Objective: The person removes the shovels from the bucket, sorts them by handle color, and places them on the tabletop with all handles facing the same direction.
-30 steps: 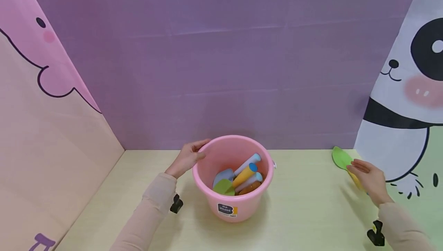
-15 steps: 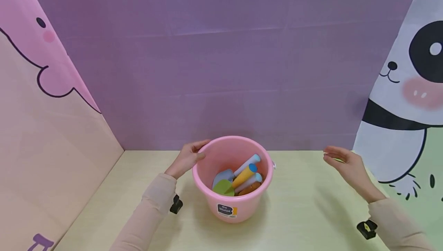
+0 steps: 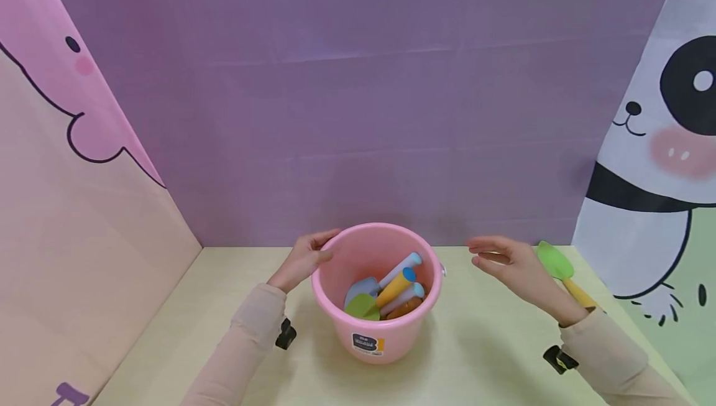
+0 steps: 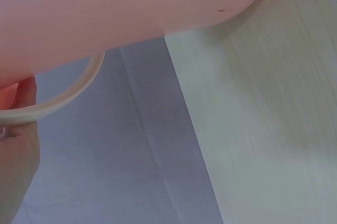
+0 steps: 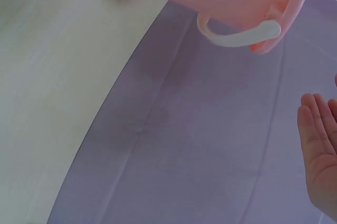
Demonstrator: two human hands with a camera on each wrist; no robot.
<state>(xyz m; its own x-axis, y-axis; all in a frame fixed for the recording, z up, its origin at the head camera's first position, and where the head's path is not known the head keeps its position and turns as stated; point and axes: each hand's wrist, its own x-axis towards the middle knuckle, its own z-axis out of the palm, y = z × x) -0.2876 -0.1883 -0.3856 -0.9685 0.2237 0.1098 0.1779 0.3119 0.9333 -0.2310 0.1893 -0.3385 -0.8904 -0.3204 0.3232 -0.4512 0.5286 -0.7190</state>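
The right hand (image 3: 517,264) is leaving the green-bladed trowel (image 3: 556,262) behind: a second ago it was hovering right over that tool, and now it is reaching in toward the pink bucket (image 3: 404,339), stopping short of touching it. Its fingers are lying close together and nearly straight, with the thumb apart, and they are carrying nothing (the right wrist view is showing a bare palm). The trowel, yellow handle toward the person, is resting in the same place on the pale table (image 3: 475,337), so it is remaining outside the bucket and nobody is gripping it.

The left hand (image 3: 302,260) is not shifting; its thumb and fingers are pinching the bucket's left rim, which seems to be keeping the bucket steady. Inside, several tools are leaning together: a blue blade (image 3: 363,285), a green blade (image 3: 362,306), a yellow handle (image 3: 394,289), pale blue handles (image 3: 400,270) and something brown (image 3: 404,308). The bucket's white carrying handle (image 5: 239,37) is hanging behind it.
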